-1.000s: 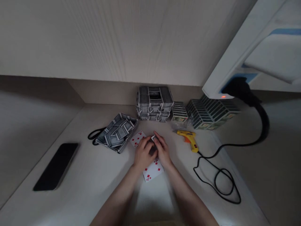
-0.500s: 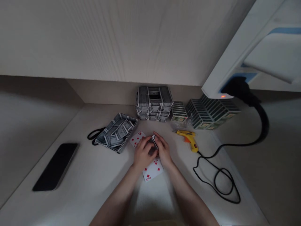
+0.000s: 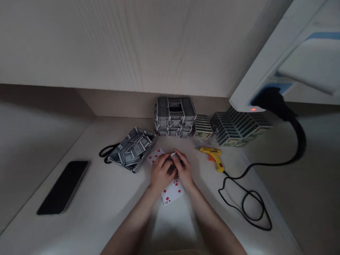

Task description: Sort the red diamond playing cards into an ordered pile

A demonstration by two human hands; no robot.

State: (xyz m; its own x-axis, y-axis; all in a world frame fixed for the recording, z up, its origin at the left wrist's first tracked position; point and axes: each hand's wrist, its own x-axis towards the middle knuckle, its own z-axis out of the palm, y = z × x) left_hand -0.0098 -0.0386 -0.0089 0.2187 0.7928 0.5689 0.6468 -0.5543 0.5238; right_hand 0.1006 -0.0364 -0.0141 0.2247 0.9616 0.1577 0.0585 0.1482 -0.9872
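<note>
My left hand (image 3: pixel 162 170) and my right hand (image 3: pixel 183 170) meet at the middle of the desk, fingers curled over a small playing card (image 3: pixel 174 156). Its pale edge shows between my fingertips; the rest is mostly covered. Beneath my wrists lies a face-up diamond card (image 3: pixel 172 194), partly hidden by my left hand. Another red diamond card (image 3: pixel 154 156) sticks out beyond my left fingers. To the left stands an open tray made of playing cards (image 3: pixel 127 168), with several folded card pieces (image 3: pixel 138 148) inside.
A stacked box structure made of cards (image 3: pixel 174 115) stands at the back, beside more card boxes (image 3: pixel 236 129). A yellow glue gun (image 3: pixel 212 156) lies right with its looping black cord (image 3: pixel 247 191). A phone (image 3: pixel 63 187) and black scissors handles (image 3: pixel 107 152) are left. A power strip (image 3: pixel 252 85) hangs upper right.
My right thumb and fingers have shifted slightly over the held card, and its pale edge now looks shorter and more folded. The other things stay in place.
</note>
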